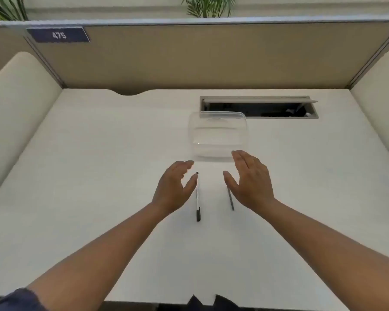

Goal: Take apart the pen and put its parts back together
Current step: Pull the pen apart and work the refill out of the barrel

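A white pen [197, 198] with a black cap at its near end lies on the white desk [99, 176], pointing away from me. A thin grey pen part [231, 202] lies to its right, partly hidden under my right hand. My left hand [174, 187] hovers just left of the white pen, fingers spread, holding nothing. My right hand [250, 180] hovers over the far end of the grey part, fingers apart and empty.
A clear plastic container [218, 136] stands just beyond my hands. Behind it, an open cable slot [258, 107] is cut into the desk. Beige partition walls enclose the desk at the back and both sides.
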Demonstrator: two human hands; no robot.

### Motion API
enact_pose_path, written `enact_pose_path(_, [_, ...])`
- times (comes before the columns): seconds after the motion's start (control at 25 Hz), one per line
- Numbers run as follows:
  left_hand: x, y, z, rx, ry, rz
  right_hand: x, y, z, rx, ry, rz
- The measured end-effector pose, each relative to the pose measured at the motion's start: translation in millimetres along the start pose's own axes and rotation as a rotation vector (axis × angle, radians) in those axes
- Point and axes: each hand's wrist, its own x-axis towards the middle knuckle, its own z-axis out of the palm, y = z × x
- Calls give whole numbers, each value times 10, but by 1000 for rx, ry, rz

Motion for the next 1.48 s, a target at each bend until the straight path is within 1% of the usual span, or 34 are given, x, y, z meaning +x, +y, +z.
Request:
enact_pose_path(0.08, [-79,-60,71,-63,-43,-117,-81,31,87,27,-31,29])
enact_pose_path(0.16, [-243,-132,168,-60,-100,-211,-241,57,198,11,-92,25])
enact_pose_path(0.28, [-407,-246,283,-74,-147,-325,-415,81,346,13,-123,-12])
enact_pose_path(0.36, [-487,-280,326,-92,-179,-394,-495,83,411,39,-151,7])
enact_pose_path(0.52, [-570,-293,411,-110,-219,-492,-625,46,510,57,-219,27])
enact_pose_path(0.64, [-597,-284,448,-112,-226,-553,-686,-27,549,75,-312,67])
enact_pose_path(0.8, [-557,-243,454,-83,-240,-580,-691,-102,601,72,-429,88])
enact_pose_path(1.08, [-478,-202,496,-28,-265,-566,-670,-148,621,46,-471,43])
enact_pose_path(1.24, [-460,-121,463,-39,-282,-578,-654,-185,624,30,-513,36])
enact_pose_path(1.32, [-456,-83,421,-66,-297,-601,-626,-201,609,96,-517,83])
enact_pose_path(1.36, [-456,-68,396,-84,-305,-603,-603,-206,596,167,-492,143])
enact_pose_path(1.4, [-462,-56,368,-100,-314,-596,-574,-212,576,279,-448,233])
enact_pose_path(1.48, [-479,-14,293,-118,-334,-560,-501,-224,496,592,-371,472])
